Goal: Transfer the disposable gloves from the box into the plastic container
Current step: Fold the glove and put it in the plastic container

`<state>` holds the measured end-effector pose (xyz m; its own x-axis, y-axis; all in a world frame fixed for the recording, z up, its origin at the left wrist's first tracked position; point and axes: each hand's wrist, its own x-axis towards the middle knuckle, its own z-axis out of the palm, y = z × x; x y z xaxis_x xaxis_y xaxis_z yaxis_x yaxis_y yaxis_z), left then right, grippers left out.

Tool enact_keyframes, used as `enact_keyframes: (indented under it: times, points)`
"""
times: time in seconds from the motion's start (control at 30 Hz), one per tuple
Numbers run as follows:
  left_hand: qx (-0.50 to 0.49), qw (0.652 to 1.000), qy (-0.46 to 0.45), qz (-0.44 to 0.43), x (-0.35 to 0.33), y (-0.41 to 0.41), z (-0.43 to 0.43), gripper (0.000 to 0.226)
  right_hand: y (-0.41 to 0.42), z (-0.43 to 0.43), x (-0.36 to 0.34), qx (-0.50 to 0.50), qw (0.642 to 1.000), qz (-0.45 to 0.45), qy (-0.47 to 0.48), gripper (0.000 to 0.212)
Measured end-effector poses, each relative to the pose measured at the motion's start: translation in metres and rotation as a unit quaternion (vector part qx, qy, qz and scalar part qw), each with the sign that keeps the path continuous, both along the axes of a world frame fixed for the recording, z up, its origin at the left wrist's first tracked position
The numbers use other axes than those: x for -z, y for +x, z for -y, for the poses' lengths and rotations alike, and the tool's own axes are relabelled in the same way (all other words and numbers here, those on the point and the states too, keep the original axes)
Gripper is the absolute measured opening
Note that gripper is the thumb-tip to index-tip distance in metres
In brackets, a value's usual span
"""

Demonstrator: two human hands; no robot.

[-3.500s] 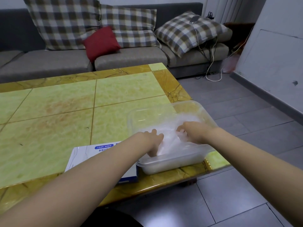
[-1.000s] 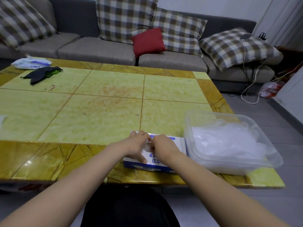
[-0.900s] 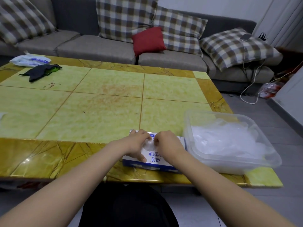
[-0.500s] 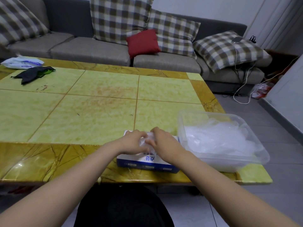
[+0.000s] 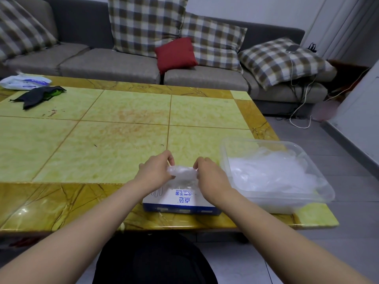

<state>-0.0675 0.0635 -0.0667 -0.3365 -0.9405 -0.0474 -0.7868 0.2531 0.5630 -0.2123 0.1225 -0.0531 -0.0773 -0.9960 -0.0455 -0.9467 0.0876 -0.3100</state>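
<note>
1. Left hand point(image 5: 156, 171) and right hand point(image 5: 209, 176) each pinch 1 end of a clear glove wad point(image 5: 181, 173) — just above the box point(image 5: 180, 199).
2. Plastic container point(image 5: 320, 193), right of the box, holds a pile of gloves point(image 5: 270, 173).

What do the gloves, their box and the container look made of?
Gloves, pinched between left hand and right hand: thin translucent plastic film, crinkled, slightly glossy; probably polyethylene. Box: printed cardboard, white with a blue band, sharp folded edges. Container: clear, thin-walled stiff plastic, glossy; the table shows through its wall.
</note>
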Motion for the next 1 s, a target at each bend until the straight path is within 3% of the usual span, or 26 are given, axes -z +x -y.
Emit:
enact_keyframes:
  times: [0.13, 0.27, 0.47, 0.73, 0.9, 1.0]
  points:
    - [0.015, 1.000, -0.009, 0.025, 0.003, 0.005, -0.001, 0.012, -0.001, -0.001, -0.003, -0.016, 0.997, 0.065, -0.033, 0.025]
    - [0.012, 1.000, -0.011, 0.023, 0.001, 0.001, -0.004, 0.027, 0.000, -0.002, 0.001, -0.081, 0.996, 0.036, 0.015, 0.044]
    - [0.039, 0.999, 0.002, 0.023, 0.003, 0.007, -0.003, 0.024, -0.008, -0.004, -0.008, -0.026, 0.995, 0.094, -0.022, 0.023]
    - [0.044, 0.998, -0.006, 0.054, 0.009, 0.009, -0.004, 0.013, -0.025, 0.005, -0.026, 0.018, 0.998, -0.015, -0.065, 0.026]
    - [0.040, 0.998, 0.008, 0.051, 0.008, 0.009, -0.003, 0.024, -0.028, 0.005, -0.029, 0.042, 0.993, 0.012, -0.111, 0.020]
    - [0.042, 0.997, 0.016, 0.062, 0.009, 0.009, -0.003, 0.028, -0.034, 0.009, -0.032, 0.050, 0.992, 0.013, -0.113, 0.027]
